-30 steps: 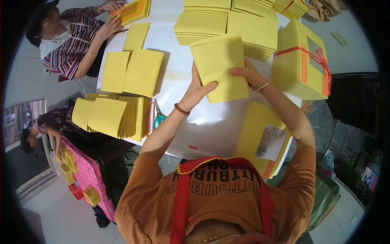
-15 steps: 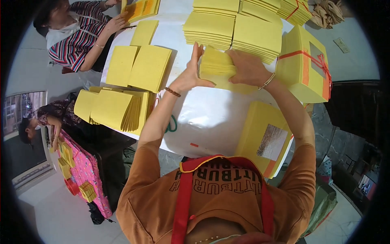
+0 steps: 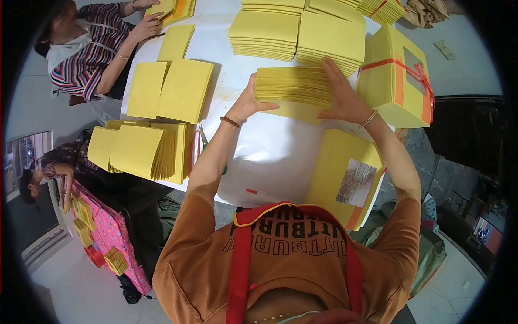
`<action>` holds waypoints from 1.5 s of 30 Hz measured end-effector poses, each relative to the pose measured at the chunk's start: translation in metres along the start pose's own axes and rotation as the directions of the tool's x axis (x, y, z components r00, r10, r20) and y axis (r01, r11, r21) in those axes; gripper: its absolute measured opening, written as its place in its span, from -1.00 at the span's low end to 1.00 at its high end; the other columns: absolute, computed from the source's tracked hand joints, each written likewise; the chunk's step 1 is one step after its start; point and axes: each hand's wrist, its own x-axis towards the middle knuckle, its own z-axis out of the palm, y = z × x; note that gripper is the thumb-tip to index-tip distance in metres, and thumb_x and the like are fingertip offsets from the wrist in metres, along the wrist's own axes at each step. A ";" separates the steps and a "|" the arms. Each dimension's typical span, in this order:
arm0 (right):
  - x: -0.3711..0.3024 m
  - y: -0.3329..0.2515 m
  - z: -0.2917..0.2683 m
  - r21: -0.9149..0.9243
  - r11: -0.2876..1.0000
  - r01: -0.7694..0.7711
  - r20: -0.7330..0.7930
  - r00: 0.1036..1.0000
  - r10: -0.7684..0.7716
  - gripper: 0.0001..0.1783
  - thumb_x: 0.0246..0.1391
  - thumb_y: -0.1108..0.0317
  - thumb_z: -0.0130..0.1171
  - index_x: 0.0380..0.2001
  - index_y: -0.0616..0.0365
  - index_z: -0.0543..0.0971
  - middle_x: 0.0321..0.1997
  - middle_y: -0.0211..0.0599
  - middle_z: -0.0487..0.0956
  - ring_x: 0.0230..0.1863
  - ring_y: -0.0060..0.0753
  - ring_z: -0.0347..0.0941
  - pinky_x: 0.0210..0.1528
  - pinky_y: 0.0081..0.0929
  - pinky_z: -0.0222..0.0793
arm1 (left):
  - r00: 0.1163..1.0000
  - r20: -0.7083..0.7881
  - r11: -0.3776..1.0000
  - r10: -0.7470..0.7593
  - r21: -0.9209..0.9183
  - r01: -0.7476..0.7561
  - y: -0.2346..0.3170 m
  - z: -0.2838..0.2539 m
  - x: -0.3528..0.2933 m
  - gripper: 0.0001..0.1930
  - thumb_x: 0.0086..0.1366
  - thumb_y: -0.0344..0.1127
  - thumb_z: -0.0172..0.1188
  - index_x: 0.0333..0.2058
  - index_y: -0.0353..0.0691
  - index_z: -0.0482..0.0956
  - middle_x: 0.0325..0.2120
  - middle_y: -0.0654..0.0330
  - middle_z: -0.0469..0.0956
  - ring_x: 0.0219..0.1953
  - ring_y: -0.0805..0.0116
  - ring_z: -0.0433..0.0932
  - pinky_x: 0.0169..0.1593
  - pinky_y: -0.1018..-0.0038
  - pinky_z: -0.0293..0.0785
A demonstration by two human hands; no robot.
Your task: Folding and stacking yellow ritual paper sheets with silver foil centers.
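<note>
Between my two hands is a thick stack of yellow paper sheets (image 3: 293,85), its layered edges turned toward me. My left hand (image 3: 252,102) presses its left end, thumb reaching along the near edge. At the right end my right hand (image 3: 345,97) grips it with fingers up along the side and thumb low. A yellow sheet (image 3: 302,112) lies flat under the near side of the stack. Just beyond stand stacks of folded yellow paper (image 3: 264,32). A tied yellow paper bundle (image 3: 393,81) with red string sits right of my right hand.
A yellow packet with a grey picture panel (image 3: 345,173) lies near my right forearm. More yellow paper piles (image 3: 140,148) are on the left, with scissors (image 3: 203,136) beside them. A co-worker in a striped top (image 3: 91,48) handles yellow paper at far left; another person sits by a pink-covered table (image 3: 110,221).
The stack in my hands now shows wider and fuller, its layered edge facing me. My hands are farther apart at its two ends. The whole view has shifted slightly.
</note>
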 end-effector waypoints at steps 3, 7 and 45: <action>-0.007 0.019 0.011 0.203 0.978 0.036 -0.055 0.998 -0.025 0.36 -0.47 0.14 0.48 0.29 0.11 -0.26 0.38 -0.03 -0.29 0.40 -0.03 -0.36 0.37 -0.23 -0.32 | 0.999 -0.016 1.000 -0.027 0.003 0.027 0.002 0.001 -0.001 -0.13 -0.16 -0.51 0.41 0.11 -0.26 0.04 -0.01 0.15 0.30 0.09 0.35 0.25 0.15 0.44 0.21; -0.004 0.031 0.020 0.424 0.906 0.006 -0.070 0.997 0.026 0.43 -0.43 0.18 0.48 0.28 0.12 -0.41 0.38 0.00 -0.25 0.40 -0.07 -0.33 0.36 -0.28 -0.32 | 1.000 0.002 1.000 0.010 -0.001 -0.010 -0.004 -0.002 -0.001 -0.14 -0.16 -0.50 0.41 0.09 -0.26 0.03 -0.03 0.15 0.30 0.08 0.35 0.26 0.14 0.43 0.21; 0.023 0.002 0.035 0.710 0.084 -0.699 0.660 0.702 0.266 -0.16 -0.03 -0.28 0.03 0.14 0.12 0.23 0.07 -0.18 0.38 0.01 -0.31 0.38 0.05 -0.28 0.32 | 0.912 -0.142 0.918 -0.386 0.037 0.394 0.041 -0.022 -0.015 -0.11 0.03 0.15 0.21 0.17 -0.26 0.03 -0.32 0.15 0.49 -0.42 0.54 0.46 -0.42 0.65 0.41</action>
